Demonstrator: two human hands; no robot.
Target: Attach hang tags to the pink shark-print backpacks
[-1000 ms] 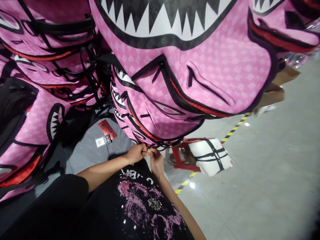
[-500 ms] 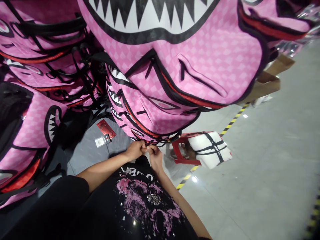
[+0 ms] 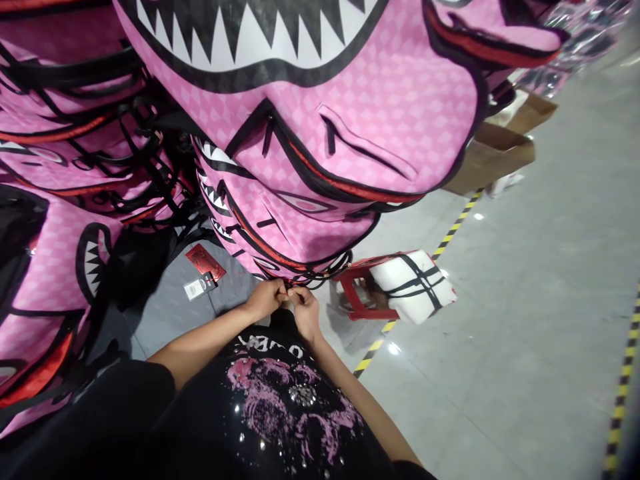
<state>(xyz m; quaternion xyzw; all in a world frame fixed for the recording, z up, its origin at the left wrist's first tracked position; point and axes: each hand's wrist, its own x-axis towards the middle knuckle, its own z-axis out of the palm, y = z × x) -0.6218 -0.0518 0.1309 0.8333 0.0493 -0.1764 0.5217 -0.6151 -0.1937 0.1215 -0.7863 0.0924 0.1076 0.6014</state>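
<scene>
My left hand [image 3: 267, 298] and my right hand [image 3: 304, 308] meet close to my shirt, at the lower edge of a stack of pink bags [image 3: 320, 233]. Fingers of both hands are pinched together, nearly touching; what they hold is too small to make out. Over the stack leans a large pink backpack [image 3: 400, 100] with a printed toothed mouth and red-lined zippers. Left of my hands, a red tag [image 3: 205, 261] and a white-and-black tag [image 3: 199, 287] lie on the grey surface [image 3: 165, 303].
More pink bags [image 3: 55, 253] with black straps pile up at the left. A red stool [image 3: 360, 290] with a strapped white top [image 3: 414, 285] stands on the floor to the right. Behind it are a brown carton [image 3: 493, 157], clear plastic wrapping [image 3: 580, 40] and yellow-black floor tape [image 3: 457, 223].
The bags and surroundings have shifted somewhat left in view. Both hands remain pinched together at the stack's lower edge, slightly further left and higher in view.
</scene>
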